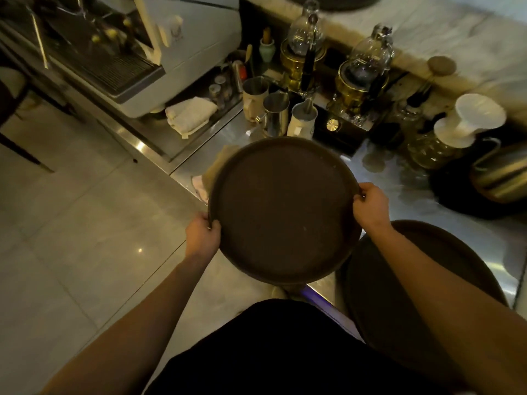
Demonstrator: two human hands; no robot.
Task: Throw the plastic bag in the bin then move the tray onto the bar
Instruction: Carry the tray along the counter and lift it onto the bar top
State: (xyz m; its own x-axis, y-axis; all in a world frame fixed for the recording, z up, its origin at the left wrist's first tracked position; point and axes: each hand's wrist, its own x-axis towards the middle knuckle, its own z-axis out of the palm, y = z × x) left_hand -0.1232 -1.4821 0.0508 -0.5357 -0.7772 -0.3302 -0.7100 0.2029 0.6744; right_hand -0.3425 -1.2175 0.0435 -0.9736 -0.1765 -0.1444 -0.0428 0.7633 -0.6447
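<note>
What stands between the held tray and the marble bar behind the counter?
Both hands, left hand and right hand, grip the tray. Metal pitchers and the glass siphon brewers stand between it and the marble bar.

Your dark brown tray (285,209) hovers over a silver steel counter (422,206), pale grey floor tiles (71,223) and a white folded towel (189,115).

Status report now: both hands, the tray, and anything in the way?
Left hand and right hand both grip the tray by its rim. Tray empty, held above the counter edge. Jugs and siphon brewers stand before the marble bar.
</note>
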